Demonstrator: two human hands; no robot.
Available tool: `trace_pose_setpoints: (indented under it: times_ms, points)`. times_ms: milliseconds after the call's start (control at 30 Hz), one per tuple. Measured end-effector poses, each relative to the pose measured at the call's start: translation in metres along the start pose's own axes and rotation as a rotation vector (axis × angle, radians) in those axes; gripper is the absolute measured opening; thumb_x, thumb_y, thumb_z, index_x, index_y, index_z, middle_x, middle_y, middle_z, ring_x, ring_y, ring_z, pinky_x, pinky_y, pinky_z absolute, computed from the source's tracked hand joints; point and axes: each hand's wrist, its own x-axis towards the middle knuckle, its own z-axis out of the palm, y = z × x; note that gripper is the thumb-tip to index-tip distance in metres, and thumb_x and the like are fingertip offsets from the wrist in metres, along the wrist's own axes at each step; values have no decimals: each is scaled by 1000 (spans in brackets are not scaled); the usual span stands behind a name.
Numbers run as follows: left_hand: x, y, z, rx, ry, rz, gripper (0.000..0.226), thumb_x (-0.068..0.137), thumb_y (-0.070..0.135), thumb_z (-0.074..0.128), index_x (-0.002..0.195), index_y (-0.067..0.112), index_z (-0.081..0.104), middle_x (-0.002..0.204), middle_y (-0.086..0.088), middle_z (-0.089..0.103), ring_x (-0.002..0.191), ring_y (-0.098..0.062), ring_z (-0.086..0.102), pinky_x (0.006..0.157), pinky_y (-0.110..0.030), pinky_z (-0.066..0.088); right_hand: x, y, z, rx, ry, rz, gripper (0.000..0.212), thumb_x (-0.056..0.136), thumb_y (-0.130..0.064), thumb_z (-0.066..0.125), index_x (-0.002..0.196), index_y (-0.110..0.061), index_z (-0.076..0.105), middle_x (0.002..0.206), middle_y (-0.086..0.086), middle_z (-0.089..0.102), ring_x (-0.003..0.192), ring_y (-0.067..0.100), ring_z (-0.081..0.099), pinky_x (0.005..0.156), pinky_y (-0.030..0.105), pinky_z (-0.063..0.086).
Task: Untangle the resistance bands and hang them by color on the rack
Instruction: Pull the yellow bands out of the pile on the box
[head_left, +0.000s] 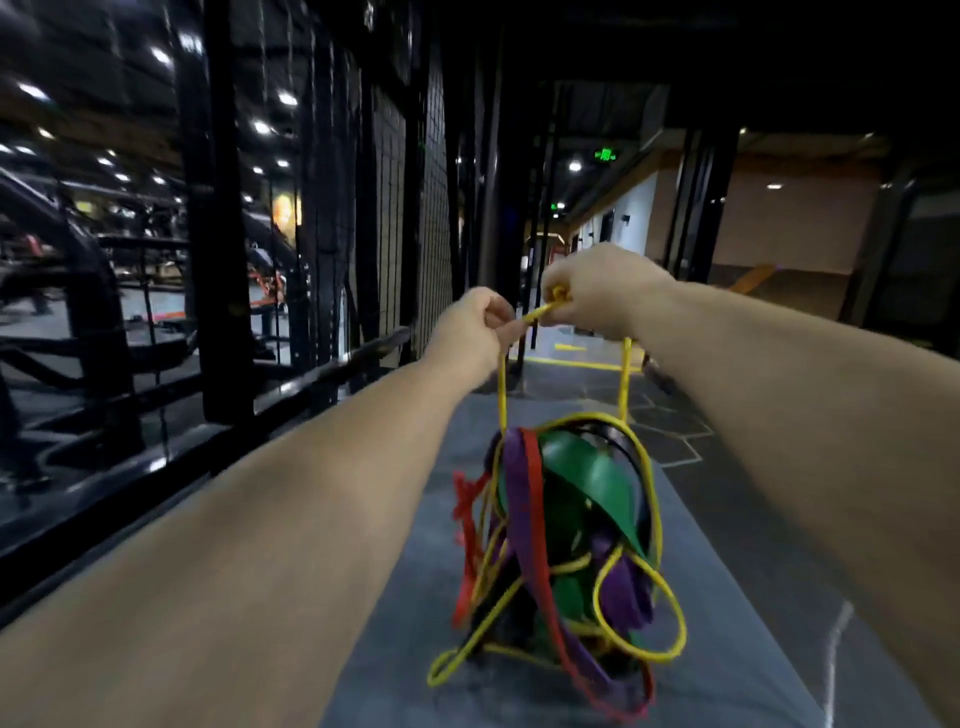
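A tangled bundle of resistance bands (561, 540) hangs in front of me: thin yellow, red, purple, a wide green band (592, 478) and a black one. Both arms are stretched forward. My left hand (475, 332) and my right hand (597, 291) pinch the top of a thin yellow band (502, 384) close together, and the whole bundle dangles from it. Its lower loops reach down to a grey mat (415, 597). No hanging pegs are recognisable in view.
A black metal frame with mesh panels (332, 218) runs along my left, with gym machines behind it. A low black rail (291, 389) borders the grey mat. A dim corridor with yellow floor lines (587, 358) lies ahead.
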Motion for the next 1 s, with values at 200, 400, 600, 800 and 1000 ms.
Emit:
trace_pose_setpoints:
  times_ms: [200,400,600,800,1000]
  points:
    - [19,18,4,45,20,-30,21,96,21,57,110,6,63,94,-13,64,84,-27,59,66,-23,38,11,6,-20,-139,-104,-40,28,84,-54,66,94,-29,58,95,-3,60,89,19,54,72,32,44]
    - [-5,0,22,130,-165,-65,17,100,26,46,93,17,59,69,0,54,54,-9,48,46,-20,36,0,-8,-2,-551,-565,-109,63,68,-73,68,112,-29,55,94,-7,59,89,20,55,75,32,50]
    - [-17,-15,35,156,-222,-45,24,90,41,63,70,28,57,63,8,48,55,-4,40,45,-15,32,-10,-10,7,-808,-643,-80,25,83,-32,73,96,-22,54,81,-3,50,85,27,50,74,37,43]
    - [-22,3,42,124,-185,-16,40,87,42,66,86,3,62,66,1,46,53,-7,36,40,-14,29,-22,8,-3,-902,-587,-62,27,94,-22,58,70,-19,46,73,-2,44,74,22,49,71,34,44]
    - [-35,17,38,84,-192,-12,35,90,39,63,88,4,64,68,1,46,56,-7,37,44,-13,31,-30,13,-22,-543,-653,44,22,89,-38,65,79,-20,57,77,-3,54,69,16,51,58,26,42]
